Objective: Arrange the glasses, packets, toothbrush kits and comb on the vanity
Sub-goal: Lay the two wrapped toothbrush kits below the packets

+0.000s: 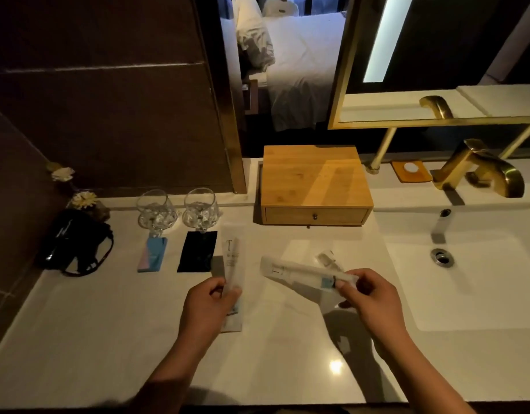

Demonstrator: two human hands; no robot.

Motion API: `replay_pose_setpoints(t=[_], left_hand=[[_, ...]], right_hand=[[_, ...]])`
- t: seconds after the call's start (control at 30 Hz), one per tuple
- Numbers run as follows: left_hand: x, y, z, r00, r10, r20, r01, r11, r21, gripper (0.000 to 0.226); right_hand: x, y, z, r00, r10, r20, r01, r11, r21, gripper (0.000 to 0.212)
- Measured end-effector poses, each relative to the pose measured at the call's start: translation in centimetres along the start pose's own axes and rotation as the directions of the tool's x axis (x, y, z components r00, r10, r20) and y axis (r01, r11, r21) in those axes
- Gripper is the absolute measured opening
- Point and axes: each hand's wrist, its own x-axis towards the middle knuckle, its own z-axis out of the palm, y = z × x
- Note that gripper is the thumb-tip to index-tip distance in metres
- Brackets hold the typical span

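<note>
Two clear stemmed glasses [156,211] [201,209] stand side by side at the back left of the white vanity [114,318]. In front of them lie a blue-pink packet [153,254] and a black packet [198,251]. My left hand [208,306] grips a clear toothbrush kit [232,258] held lengthwise, pointing away from me. My right hand [368,297] holds a second toothbrush kit [299,271] crosswise above the counter. A small clear wrapped item [329,259], possibly the comb, lies just behind it.
A wooden drawer box [314,183] sits at the back centre. A black hair dryer with cord [75,243] lies at the far left, flowers [84,200] behind it. The sink basin [467,273] and gold faucet [482,171] are to the right, beside a small wooden soap dish [410,170].
</note>
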Motion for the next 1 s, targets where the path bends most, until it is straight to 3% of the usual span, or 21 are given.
replay_pose_setpoints(t=[0.13, 0.23, 0.3, 0.4, 0.53, 0.67, 0.77, 0.9, 1.0], left_hand=[[-0.3, -1.0, -4.9, 0.997, -0.029, -0.071, 0.031, 0.999, 0.028, 0.019], [-0.4, -2.5, -9.1, 0.993, -0.038, -0.112, 0.043, 0.998, 0.051, 0.013], [-0.2, -3.7, -12.0, 0.993, -0.01, -0.118, 0.019, 0.997, 0.073, 0.027], [0.4, -5.0, -15.1, 0.986, 0.106, -0.127, -0.076, 0.972, 0.22, 0.024], [1.5, -6.0, -18.1, 0.951, 0.309, -0.013, -0.275, 0.866, 0.418, 0.013], [1.8, -8.9, -20.3, 0.896, 0.407, 0.178, -0.424, 0.666, 0.613, 0.033], [1.0, -11.9, -22.7, 0.929, 0.344, 0.139, -0.358, 0.729, 0.584, 0.049], [0.5, -12.3, -23.8, 0.971, 0.237, 0.02, -0.214, 0.836, 0.506, 0.025], [0.8, -11.7, -22.6, 0.972, 0.233, 0.031, -0.207, 0.786, 0.582, 0.041]], right_hand=[[0.2, -2.8, 1.3, 0.998, -0.045, -0.041, 0.049, 0.993, 0.111, 0.002], [-0.4, -4.6, 2.7, 0.994, -0.065, -0.093, 0.08, 0.983, 0.164, 0.007], [-0.8, -5.4, 4.4, 0.994, -0.06, -0.093, 0.076, 0.98, 0.182, 0.01], [-1.5, -5.8, 7.6, 0.999, -0.018, -0.042, 0.026, 0.982, 0.185, 0.011], [-2.7, -5.5, 13.4, 0.995, 0.056, 0.079, -0.069, 0.983, 0.173, 0.014], [-3.5, -4.8, 17.8, 0.984, 0.134, 0.119, -0.152, 0.975, 0.162, 0.02], [-3.7, -4.3, 19.2, 0.983, 0.148, 0.109, -0.161, 0.979, 0.127, 0.019], [-3.8, -3.9, 20.9, 0.977, 0.179, 0.119, -0.188, 0.979, 0.073, 0.02], [-3.8, -4.0, 23.1, 0.969, 0.191, 0.159, -0.191, 0.981, -0.013, 0.021]])
